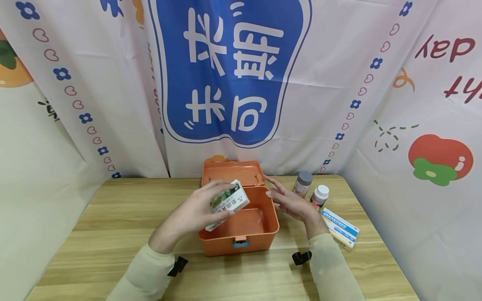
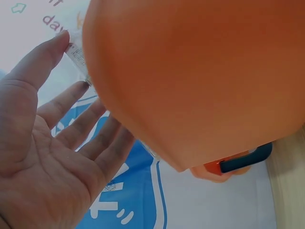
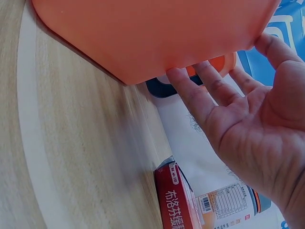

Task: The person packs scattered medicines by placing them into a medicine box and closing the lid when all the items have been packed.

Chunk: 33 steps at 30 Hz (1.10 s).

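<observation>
An orange lidded storage box point(image 1: 260, 243) stands on the table with its lid point(image 1: 234, 173) tipped back. Over its left side, my left hand point(image 1: 192, 213) holds a white and green medicine carton point(image 1: 238, 200) between thumb and fingers, tilted. In the left wrist view the orange wall point(image 2: 190, 86) hides most of the carton, whose edge point(image 2: 77, 56) shows by the thumb. My right hand point(image 1: 293, 205) is at the box's right side, fingers extended. Its fingertips meet the orange wall point(image 3: 157, 38) near the rim in the right wrist view.
Right of the box stand a grey-capped bottle point(image 1: 302, 184) and a white-capped bottle point(image 1: 319, 195). A blue and white carton point(image 1: 340, 228) lies nearer the table's right edge. A red carton point(image 3: 175, 198) shows in the right wrist view. Printed cloth point(image 1: 320, 50) hangs behind the table point(image 1: 113, 234).
</observation>
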### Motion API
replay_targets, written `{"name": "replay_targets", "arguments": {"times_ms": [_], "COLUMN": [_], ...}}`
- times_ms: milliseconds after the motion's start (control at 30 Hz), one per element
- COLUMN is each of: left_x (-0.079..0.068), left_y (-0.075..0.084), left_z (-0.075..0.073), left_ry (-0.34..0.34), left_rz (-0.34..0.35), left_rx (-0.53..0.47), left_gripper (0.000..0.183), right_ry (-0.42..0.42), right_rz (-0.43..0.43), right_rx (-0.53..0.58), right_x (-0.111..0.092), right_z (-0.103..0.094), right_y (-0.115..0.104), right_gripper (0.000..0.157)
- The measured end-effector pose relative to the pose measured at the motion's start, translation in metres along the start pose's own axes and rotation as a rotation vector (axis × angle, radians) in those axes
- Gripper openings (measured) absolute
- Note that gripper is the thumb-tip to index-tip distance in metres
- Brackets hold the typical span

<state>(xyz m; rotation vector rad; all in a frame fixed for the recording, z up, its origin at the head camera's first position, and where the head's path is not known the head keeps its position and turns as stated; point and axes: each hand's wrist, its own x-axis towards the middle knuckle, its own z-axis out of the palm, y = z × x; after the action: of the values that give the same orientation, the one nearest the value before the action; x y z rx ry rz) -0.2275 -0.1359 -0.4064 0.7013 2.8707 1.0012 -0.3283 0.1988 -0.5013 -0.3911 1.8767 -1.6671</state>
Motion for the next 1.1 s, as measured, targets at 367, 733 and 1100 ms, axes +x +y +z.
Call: {"name": "replay_targets", "arguments": {"times_ms": [367, 733, 1100], "left_x": [-0.001, 0.000, 0.003], "left_y": [-0.004, -0.009, -0.013], "left_z": [0.008, 0.012, 0.017], "left_ry": [-0.051, -0.115, -0.207], "left_rz": [0.003, -0.002, 0.058], "left_rx": [-0.025, 0.032, 0.094], "left_gripper": [0.074, 0.073, 0.066], "right_ry": [-0.024, -0.025, -0.020], "right_rz": [-0.017, -0.035, -0.016], "right_rx": [0.020, 0.015, 0.022], "right_x": [0.000, 0.000, -0.001], "right_z": [0.001, 0.001, 0.001], "right_y": [-0.001, 0.000, -0.002], "right_gripper": [0.068, 0.069, 0.068]}}
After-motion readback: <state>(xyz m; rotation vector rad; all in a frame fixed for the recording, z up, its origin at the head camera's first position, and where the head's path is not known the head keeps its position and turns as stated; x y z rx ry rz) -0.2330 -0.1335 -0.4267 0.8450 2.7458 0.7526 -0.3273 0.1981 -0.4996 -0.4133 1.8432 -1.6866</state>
